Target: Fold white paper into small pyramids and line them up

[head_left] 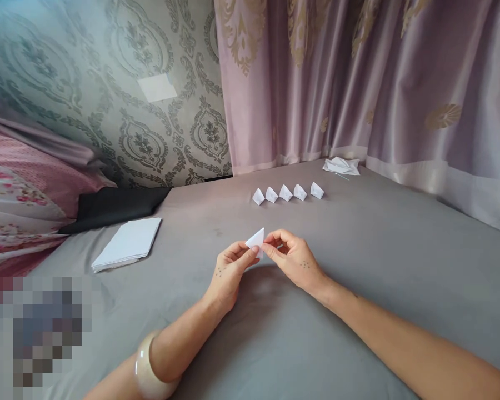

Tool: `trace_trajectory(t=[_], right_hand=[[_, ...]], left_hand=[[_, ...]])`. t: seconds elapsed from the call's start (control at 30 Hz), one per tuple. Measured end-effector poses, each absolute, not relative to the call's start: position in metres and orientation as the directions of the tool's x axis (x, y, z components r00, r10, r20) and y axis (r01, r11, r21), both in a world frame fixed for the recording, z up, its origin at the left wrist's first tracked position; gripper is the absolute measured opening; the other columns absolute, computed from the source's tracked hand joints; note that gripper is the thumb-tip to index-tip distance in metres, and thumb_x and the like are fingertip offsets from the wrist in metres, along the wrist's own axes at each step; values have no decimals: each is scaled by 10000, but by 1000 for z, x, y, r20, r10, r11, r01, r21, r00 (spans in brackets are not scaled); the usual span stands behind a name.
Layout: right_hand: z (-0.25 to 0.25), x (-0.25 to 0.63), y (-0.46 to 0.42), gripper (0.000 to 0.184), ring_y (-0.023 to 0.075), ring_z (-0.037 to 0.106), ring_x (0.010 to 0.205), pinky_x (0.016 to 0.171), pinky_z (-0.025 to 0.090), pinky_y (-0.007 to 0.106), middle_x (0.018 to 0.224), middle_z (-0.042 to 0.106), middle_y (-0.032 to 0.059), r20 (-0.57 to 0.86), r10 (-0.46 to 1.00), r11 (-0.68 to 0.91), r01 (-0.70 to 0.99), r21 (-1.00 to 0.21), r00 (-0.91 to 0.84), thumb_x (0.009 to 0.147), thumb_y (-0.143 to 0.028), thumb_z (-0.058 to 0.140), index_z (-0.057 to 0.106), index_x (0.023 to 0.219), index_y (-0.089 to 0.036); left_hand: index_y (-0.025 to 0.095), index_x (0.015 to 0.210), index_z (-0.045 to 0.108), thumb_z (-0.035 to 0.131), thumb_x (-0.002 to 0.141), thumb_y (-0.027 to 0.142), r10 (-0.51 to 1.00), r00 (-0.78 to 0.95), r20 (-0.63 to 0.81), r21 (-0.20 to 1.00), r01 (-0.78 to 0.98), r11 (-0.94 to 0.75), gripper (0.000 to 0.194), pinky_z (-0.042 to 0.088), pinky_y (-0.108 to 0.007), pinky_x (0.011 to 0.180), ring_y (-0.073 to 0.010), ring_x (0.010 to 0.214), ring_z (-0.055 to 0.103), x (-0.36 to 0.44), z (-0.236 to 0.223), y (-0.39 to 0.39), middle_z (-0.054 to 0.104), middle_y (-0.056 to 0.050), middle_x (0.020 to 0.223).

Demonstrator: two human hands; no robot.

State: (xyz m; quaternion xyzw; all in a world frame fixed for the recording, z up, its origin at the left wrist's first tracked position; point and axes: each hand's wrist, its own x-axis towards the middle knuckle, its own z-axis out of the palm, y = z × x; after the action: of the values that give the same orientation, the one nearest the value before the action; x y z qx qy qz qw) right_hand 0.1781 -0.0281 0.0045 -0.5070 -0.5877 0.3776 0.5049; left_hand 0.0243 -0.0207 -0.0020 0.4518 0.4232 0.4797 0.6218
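Both hands [233,266] [298,261] pinch the folded paper [255,239]; five small paper shapes [285,193] stand beyond it; paper stack [127,243] left of it.

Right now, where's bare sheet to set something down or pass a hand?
Widest: the grey sheet between the right hand and the curtain. Smaller: between the paper stack and left hand. Crowded: the row of five folded papers, the loose papers by the curtain, and the middle, both hands on a folded piece.
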Motion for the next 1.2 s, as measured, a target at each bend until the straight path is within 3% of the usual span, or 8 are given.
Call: trace_trajectory(t=[0.23,0.43,0.63,0.87,1.1,1.2], right_hand=[[2,178,-29,78,139,612,727,639,478,259,768,666,-11,242,970,228,255,-940,26,795,-292,626,615,804,-215],[5,174,-37,23,123,605,707,598,469,231,790,658,-19,353,935,324,309,-894,40,826,-247,607,607,819,-226],[3,173,-38,38,128,595,737,671,478,252,798,644,-13,458,889,423,372,-826,7,841,-220,596,605,804,-226],[7,174,-38,83,136,612,684,632,478,261,761,682,-1,309,951,294,297,-908,3,838,-297,602,631,830,-219],[14,182,-33,146,149,629,767,737,481,274,775,696,-1,107,993,112,102,-989,-50,813,-343,631,682,806,-206],[20,192,-30,180,113,574,661,631,452,250,724,665,-15,16,995,21,54,-998,-99,795,-377,655,701,789,-203]], left_hand=[[157,779,750,795,666,355,967,210,-146,969,-167,182,232,491,-244,708,-124,683,594,25,-6,-19,680,-28,717],[153,852,762,786,704,326,948,280,-153,936,-268,230,229,499,-246,768,-124,745,615,26,-8,-18,703,-42,795],[152,897,761,770,733,306,934,318,-165,916,-301,264,225,499,-266,834,-142,813,635,27,-7,-18,722,-71,910],[142,887,755,751,752,325,936,321,-143,937,-261,233,228,490,-264,797,-134,770,613,25,-10,-19,700,-55,819],[144,849,748,738,765,345,964,249,-89,988,-103,118,219,462,-235,732,-110,697,577,25,-5,-23,667,-25,711],[163,940,733,754,753,340,941,333,-63,984,-138,115,258,459,-233,709,-114,734,559,23,0,-21,655,-29,788]])
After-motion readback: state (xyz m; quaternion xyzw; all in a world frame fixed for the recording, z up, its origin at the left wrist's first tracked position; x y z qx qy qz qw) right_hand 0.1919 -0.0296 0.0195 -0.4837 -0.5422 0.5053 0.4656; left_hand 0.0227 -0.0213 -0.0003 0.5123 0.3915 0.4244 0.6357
